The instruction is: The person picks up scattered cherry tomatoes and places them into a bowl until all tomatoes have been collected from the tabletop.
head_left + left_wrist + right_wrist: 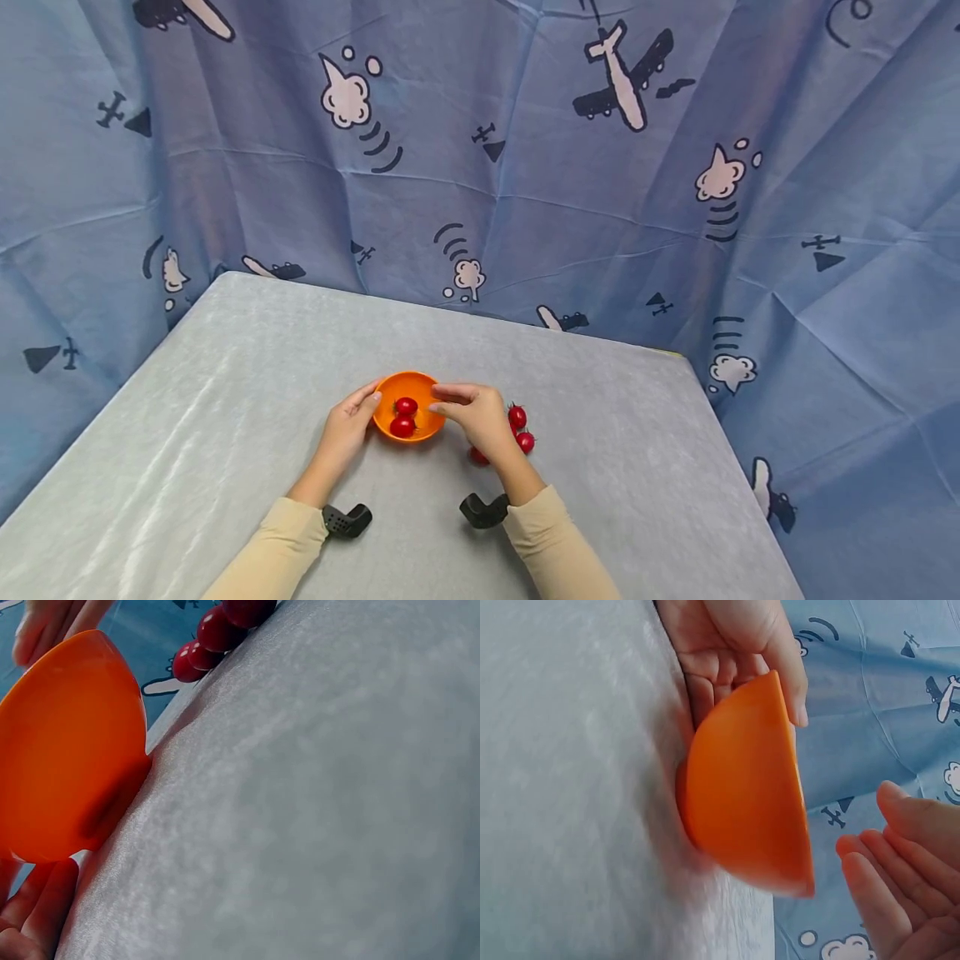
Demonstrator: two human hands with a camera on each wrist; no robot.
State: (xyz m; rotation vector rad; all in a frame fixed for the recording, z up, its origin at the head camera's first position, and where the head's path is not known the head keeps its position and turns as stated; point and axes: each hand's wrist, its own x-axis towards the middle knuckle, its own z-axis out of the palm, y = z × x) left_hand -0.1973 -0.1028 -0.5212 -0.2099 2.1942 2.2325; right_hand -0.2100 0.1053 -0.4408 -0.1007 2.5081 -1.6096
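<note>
An orange bowl (427,423) stands on the table with two red cherry tomatoes (402,426) inside. My left hand (347,427) holds its left side, the thumb over the rim and the fingers against the outer wall, as the right wrist view also shows. Over the bowl's right rim hovers my right hand (480,417). In the right wrist view, the right hand's fingers (874,900) are loosely bent, apart from the bowl (742,795), with nothing between them and the thumb. More cherry tomatoes (525,442) lie beside the right hand, partly hidden by it.
The pale grey cloth-covered table (285,350) reaches back to a blue curtain (420,200) printed with planes and clouds. Each wrist wears a black camera mount (348,522). Several tomatoes (220,630) lie close together on the table in the left wrist view.
</note>
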